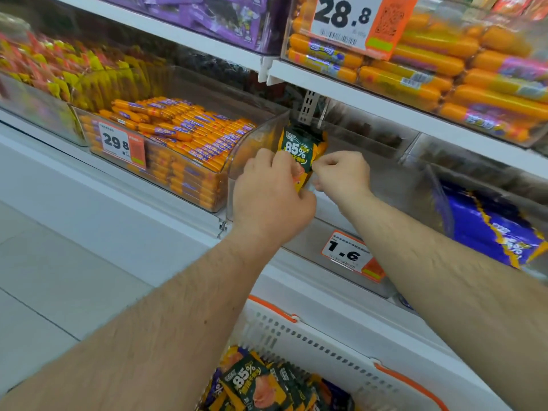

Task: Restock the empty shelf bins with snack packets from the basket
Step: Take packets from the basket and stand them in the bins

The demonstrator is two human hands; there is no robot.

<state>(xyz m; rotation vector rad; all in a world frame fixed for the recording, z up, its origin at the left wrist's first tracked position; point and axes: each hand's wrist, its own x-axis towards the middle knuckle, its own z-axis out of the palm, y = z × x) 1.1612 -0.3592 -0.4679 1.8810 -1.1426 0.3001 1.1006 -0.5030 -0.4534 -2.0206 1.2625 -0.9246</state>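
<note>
Both your hands, left hand (pixel 271 188) and right hand (pixel 341 173), pinch the packets (pixel 301 146) upright over the bin (pixel 385 185); they'd probably topple forward when freed.

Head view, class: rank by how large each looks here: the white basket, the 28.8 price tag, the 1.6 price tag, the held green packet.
1. white basket
2. 28.8 price tag
3. and 4. green packet, partly hidden by the hands, and 1.6 price tag: too alike to rank.

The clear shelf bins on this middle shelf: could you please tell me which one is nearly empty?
The bin with the 1.6 price tag, where both hands hold a green 85% packet. The bin with the 29.8 tag on its left is packed with orange sausages.
</note>
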